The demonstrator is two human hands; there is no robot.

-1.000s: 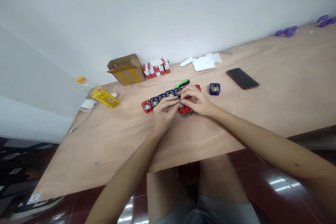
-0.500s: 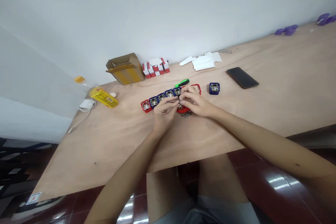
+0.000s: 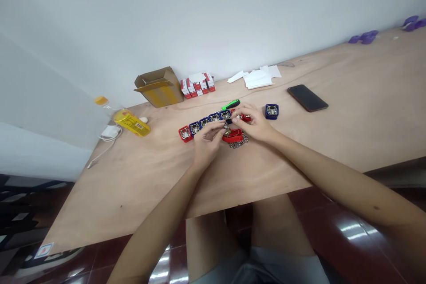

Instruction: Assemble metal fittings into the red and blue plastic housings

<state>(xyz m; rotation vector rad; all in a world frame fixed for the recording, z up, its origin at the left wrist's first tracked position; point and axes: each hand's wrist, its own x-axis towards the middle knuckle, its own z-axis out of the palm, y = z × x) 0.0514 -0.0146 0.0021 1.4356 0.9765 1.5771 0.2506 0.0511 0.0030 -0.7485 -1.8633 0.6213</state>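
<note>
My left hand [image 3: 208, 138] is closed, its thumb and fingertips pinching a small metal fitting [image 3: 227, 131]. Close by on the right, my right hand [image 3: 253, 123] has its thumb and fingers drawn together, and whatever is between them is too small to make out. Below the fingertips a red piece [image 3: 233, 135] lies beside a pile of small metal links or clips [image 3: 240, 143]. Behind the hands runs a slanting row of small blue blocks [image 3: 204, 123] with metal fittings on top, with a red block [image 3: 185, 133] at its left end. More red blocks are partly covered by my right hand.
A green-and-black screwdriver [image 3: 230, 105] lies behind the row. To the right are a single blue block [image 3: 272, 111] and a phone [image 3: 307, 98]. Along the wall stand a cardboard box [image 3: 163, 93], red-and-white cartons [image 3: 199, 88] and white paper [image 3: 258, 79]. A yellow bottle [image 3: 132, 123] lies left.
My right hand has moved slightly up and right, away from my left fingertips. The metal fitting in my left hand and the red piece below now show more fully.
</note>
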